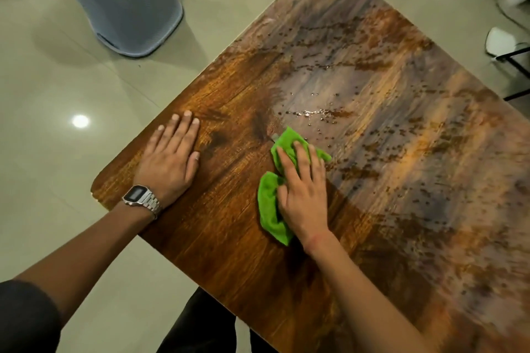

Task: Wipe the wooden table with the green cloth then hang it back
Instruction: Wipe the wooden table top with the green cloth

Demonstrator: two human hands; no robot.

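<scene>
The wooden table point(372, 169) fills the middle and right of the view, with water droplets and wet streaks over its far and right parts. A bunched green cloth point(269, 203) lies on the table near its centre. My right hand point(304, 192) presses flat on top of the cloth, fingers spread over it. My left hand point(170, 156) rests flat and empty on the table near its left corner, fingers apart, with a silver wristwatch point(142, 198) on the wrist. The part of the table near my left hand looks dry.
A grey mesh bin point(126, 0) stands on the tiled floor point(57, 94) beyond the table's left edge. A white object point(502, 41) and a black metal frame point(516, 71) sit at the far right. My dark trousers show below the table's near edge.
</scene>
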